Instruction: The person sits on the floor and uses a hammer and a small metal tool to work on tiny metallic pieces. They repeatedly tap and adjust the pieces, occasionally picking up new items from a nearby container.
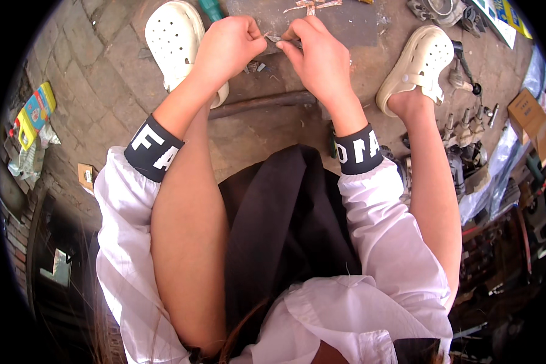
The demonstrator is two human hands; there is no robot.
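Left hand [233, 48] and right hand [319, 57] pinch a thin greyish strip [274, 39] (material unclear), which uneven pulling could snap.

The clogs [173, 36] are cream, dotted with dark holes. The sleeves [127, 212] are white, their bands [155, 148] black with white lettering. The cloth [291, 224] is black, the strands [311, 7] copper-coloured, the surface [355, 30] grey, the paving [79, 48] grey-brown, the jug [36, 115] yellow and blue, the carton [532, 124] tan.

Floor [79, 48]: brown paving under my cream clogs [173, 36], metal parts [464, 130] on my right.
Grey slab [358, 29]: copper-coloured strips [311, 7] lying on it.
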